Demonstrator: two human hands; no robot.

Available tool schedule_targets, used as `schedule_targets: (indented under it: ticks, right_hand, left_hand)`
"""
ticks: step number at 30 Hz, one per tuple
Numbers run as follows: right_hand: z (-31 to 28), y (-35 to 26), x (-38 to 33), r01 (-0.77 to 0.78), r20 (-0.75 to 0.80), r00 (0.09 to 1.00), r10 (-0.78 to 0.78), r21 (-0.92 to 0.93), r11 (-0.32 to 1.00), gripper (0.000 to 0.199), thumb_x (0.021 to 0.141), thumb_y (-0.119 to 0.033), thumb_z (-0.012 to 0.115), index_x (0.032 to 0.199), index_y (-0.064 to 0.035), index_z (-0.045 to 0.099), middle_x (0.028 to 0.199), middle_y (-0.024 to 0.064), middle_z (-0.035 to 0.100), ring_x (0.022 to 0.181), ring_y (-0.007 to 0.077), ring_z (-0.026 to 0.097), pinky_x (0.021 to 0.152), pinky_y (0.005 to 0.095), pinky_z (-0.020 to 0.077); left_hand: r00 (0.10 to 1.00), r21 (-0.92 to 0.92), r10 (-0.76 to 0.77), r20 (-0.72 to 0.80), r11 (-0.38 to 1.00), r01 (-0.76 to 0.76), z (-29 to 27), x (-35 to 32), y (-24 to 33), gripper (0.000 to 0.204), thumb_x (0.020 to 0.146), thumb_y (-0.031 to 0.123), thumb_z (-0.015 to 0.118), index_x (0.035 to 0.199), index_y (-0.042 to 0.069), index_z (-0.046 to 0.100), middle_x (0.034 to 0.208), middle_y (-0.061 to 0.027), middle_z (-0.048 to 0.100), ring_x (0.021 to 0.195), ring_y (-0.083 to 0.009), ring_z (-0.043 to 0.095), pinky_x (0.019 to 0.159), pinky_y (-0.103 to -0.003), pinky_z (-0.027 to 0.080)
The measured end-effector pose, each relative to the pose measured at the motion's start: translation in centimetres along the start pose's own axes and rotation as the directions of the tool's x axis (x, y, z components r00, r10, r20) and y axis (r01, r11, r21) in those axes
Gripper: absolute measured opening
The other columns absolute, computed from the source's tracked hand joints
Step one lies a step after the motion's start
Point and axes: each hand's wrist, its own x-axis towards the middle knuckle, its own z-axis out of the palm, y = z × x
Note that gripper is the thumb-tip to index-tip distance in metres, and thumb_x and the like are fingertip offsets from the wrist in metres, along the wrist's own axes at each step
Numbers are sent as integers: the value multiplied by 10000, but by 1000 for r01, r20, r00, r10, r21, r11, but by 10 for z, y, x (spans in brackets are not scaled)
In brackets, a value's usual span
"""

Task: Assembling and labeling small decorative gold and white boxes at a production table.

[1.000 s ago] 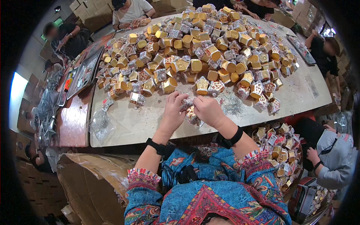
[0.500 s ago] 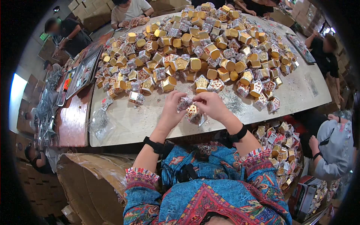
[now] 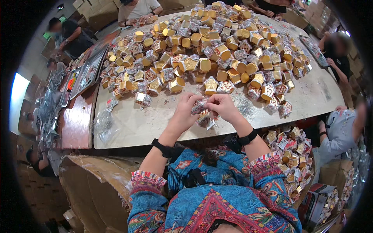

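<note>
Close to the table's near edge, my left hand (image 3: 186,112) grips a small glittery house-shaped ornament (image 3: 203,119) with red and white patterning. A white tag (image 3: 210,124) hangs by its lower right side. My right hand (image 3: 224,108) is closed in a pinch at the top of the ornament, thumb and forefinger together. What sits between those fingertips is too small to make out. Beyond my hands lies a heap of similar house ornaments (image 3: 202,65), many with gold bases turned up. One with a gold base (image 3: 211,85) lies just past my fingers.
Loose silvery bits (image 3: 244,106) lie on the table (image 3: 155,130) right of my hands, and a clear plastic bag (image 3: 105,125) at left. An open cardboard box (image 3: 83,186) stands below left; a container of ornaments (image 3: 293,167) below right. Other people work around the table.
The ornament has turned slightly in my fingers, and its white tag shows more plainly. My right hand has shifted a little. At the right, a person in grey has moved.
</note>
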Motion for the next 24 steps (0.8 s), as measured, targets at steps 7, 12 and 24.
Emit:
schedule_targets:
  ticks: [7,12,24]
  right_hand:
    - [-8,19,-1,27,-114,993,-36,-79,997,98,797,-53,662,752,20,614,620,33,604,497,87,565,453,225,443]
    - [-7,30,-4,40,-219,974,-61,-99,994,127,801,-102,624,783,21,597,589,57,590,482,119,585,418,246,455]
    - [12,32,-3,-46,-114,992,60,128,991,117,795,-62,647,730,-3,569,601,27,569,477,95,564,396,237,434]
  left_hand:
    - [982,120,-22,190,993,-1,-10,5,20,758,624,66,754,1310,117,433,1254,-225,438,1207,-379,401,995,-426,350]
    - [874,625,-2,485,700,-345,-66,14,128,648,672,350,742,1142,-33,514,1239,-229,465,1187,-377,414,970,-466,342]
    - [605,393,31,796,734,-554,-137,34,281,298,647,202,666,723,-83,624,784,-202,597,724,-274,605,511,-289,481]
